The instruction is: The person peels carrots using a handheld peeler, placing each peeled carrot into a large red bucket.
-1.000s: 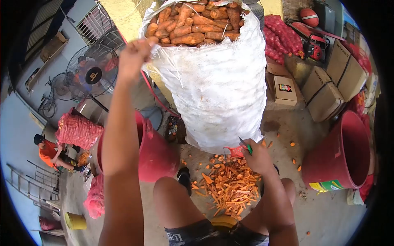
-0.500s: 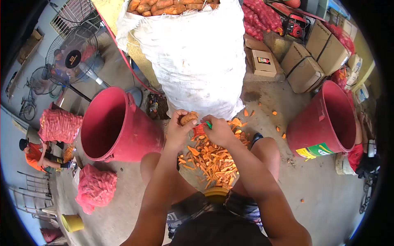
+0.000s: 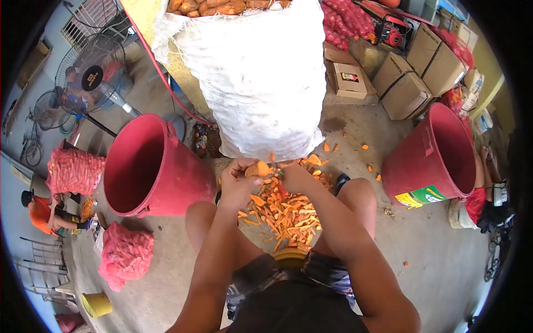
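My left hand (image 3: pixel 239 178) is closed around a carrot (image 3: pixel 257 170), whose pale orange cut end faces right. Close beside it, my right hand (image 3: pixel 293 178) grips a tool with a green handle (image 3: pixel 281 175); its red part below is blurred. Under both hands a heap of orange carrot peelings and pieces (image 3: pixel 286 213) lies on the floor between my legs. Just beyond the hands stands a tall white sack (image 3: pixel 255 83), with whole carrots (image 3: pixel 222 8) showing at its open top. One small orange piece is in the air or on the sack between the hands.
A large red bin (image 3: pixel 191 177) stands at the left, another red bin (image 3: pixel 400 166) at the right. Pink net bags (image 3: pixel 126 252), a fan (image 3: pixel 91 77) and a seated person in orange (image 3: pixel 41 215) are farther left. Cardboard boxes (image 3: pixel 402 89) stand at the back right.
The carrot now shows a flat cut end toward the right hand. My right hand has turned downward with the tool. The whole view has shifted slightly.
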Available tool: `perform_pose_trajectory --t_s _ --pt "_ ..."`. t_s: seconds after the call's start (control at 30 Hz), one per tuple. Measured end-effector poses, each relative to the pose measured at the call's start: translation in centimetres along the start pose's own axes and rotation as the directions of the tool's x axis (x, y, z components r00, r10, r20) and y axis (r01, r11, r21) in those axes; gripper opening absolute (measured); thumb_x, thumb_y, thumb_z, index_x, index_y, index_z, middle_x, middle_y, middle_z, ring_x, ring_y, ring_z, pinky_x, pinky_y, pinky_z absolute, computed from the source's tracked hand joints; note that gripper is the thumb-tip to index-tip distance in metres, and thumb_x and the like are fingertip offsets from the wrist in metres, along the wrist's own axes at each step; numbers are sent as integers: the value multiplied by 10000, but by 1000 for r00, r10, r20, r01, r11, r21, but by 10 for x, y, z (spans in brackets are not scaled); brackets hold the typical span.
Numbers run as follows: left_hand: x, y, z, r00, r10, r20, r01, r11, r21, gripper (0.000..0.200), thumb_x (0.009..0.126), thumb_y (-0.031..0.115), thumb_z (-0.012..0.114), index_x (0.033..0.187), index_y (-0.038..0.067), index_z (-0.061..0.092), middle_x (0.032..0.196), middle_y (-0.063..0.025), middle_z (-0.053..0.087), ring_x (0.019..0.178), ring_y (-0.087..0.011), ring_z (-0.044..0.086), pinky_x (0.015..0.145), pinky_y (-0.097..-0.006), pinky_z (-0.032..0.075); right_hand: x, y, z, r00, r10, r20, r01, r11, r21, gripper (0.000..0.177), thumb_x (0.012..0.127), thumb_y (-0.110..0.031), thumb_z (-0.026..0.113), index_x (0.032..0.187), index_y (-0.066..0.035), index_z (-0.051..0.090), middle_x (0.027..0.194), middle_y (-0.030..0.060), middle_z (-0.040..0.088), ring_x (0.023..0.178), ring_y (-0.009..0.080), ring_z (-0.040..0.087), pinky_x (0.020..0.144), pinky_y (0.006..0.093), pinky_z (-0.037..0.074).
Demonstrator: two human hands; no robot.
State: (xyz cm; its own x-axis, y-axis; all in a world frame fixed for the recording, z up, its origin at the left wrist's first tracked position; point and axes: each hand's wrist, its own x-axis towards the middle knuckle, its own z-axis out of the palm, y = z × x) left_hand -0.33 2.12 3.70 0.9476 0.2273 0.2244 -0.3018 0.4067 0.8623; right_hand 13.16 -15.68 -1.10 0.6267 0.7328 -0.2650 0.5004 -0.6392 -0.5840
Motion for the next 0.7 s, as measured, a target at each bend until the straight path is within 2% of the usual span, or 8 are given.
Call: perform_pose_trajectory --t_s 0.03,0.07,0.13,0.17,0.23,0.37,0.43,0.7 --pt "3 -2 -1 998 54 16 -55 998 29 458 899 77 824 1292 18 595 1153 -107 683 1041 -233 704 836 -373 616 -2 5 1 993 -2 120 16 993 -117 300 923 -112 581 1184 -29 704 1017 238 756 975 425 733 905 515 570" --pt "0 0 -7 999 52 8 -53 998 34 458 899 77 824 1292 18 595 1153 -107 683 1041 -233 704 836 -373 616 -4 10 3 992 -7 128 21 993 -113 300 923 -112 581 1184 -29 704 1017 238 756 975 425 733 905 515 570" --pt "5 14 -6 958 -224 -180 217 975 -55 538 924 54 782 1400 42 532 1149 -90 643 1053 -227 695 841 -388 606 -10 3 -19 982 -97 160 100 995 -14 234 944 -184 710 1165 -116 745 1062 182 753 937 361 737 896 480 565" --pt "7 18 -4 957 -224 -185 218 974 -56 538 924 54 782 1400 42 532 1149 -90 643 1053 -227 695 841 -388 606 -16 -1 -33 982 -98 164 102 995 -14 234 944 -184 710 1165 -116 745 1062 182 753 937 361 737 896 480 565" --pt "5 20 -1 930 -290 -227 339 915 219 608 933 10 738 1474 69 467 1159 -71 604 1066 -221 684 857 -397 601 -37 -19 -71 991 -66 113 43 979 198 329 900 -194 779 1198 -92 685 1005 137 767 947 297 735 891 428 556" --pt "-3 23 7 961 -256 -104 275 922 273 618 915 -40 728 1465 46 459 1218 -78 607 1081 -214 679 873 -411 607 -47 -20 -100 997 -31 -66 59 880 472 418 842 -219 892 1161 -98 650 987 73 749 920 183 696 855 362 535" --pt "-3 31 15 914 -401 -64 403 880 251 680 873 -82 764 1469 20 452 1236 -89 607 1129 -201 692 946 -351 590 -44 -14 -95 976 -124 -180 210 756 620 435 832 -183 913 1134 -99 611 958 25 727 891 121 650 834 322 518" --pt "-8 8 0 965 -254 64 234 946 225 718 762 -82 866 1385 -1 519 1343 -88 576 1265 -181 592 1104 -363 496 -43 -19 -89 946 -262 -193 324 708 628 413 845 -138 901 1138 -108 611 1047 -1 686 1014 112 625 906 315 512"
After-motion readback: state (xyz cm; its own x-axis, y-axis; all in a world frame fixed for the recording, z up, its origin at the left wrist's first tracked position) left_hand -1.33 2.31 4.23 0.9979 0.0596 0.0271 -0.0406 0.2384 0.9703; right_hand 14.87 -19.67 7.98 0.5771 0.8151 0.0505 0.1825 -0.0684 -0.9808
